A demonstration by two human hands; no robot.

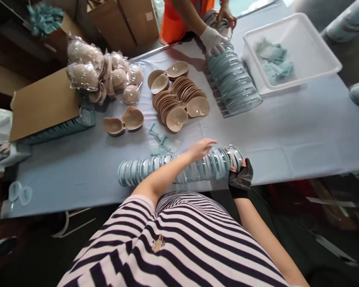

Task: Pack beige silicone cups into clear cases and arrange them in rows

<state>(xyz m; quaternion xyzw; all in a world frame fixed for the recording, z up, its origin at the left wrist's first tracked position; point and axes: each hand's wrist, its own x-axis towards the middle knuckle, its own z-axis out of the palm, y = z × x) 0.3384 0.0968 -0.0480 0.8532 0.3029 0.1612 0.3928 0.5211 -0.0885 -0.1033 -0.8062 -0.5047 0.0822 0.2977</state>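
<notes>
A long row of clear plastic shell cases lies on its side along the near edge of the blue-covered table. My left hand rests bare on top of the row near its right end, fingers spread. My right hand, in a dark fingerless glove, presses against the row's right end, holding the outermost clear case. Small printed paper slips lie just behind the row.
Beige cup-shaped pads are stacked mid-table, with bagged ones at the left. Another person's gloved hand holds a second row of clear cases. A white tray sits at the right, cardboard boxes at the left.
</notes>
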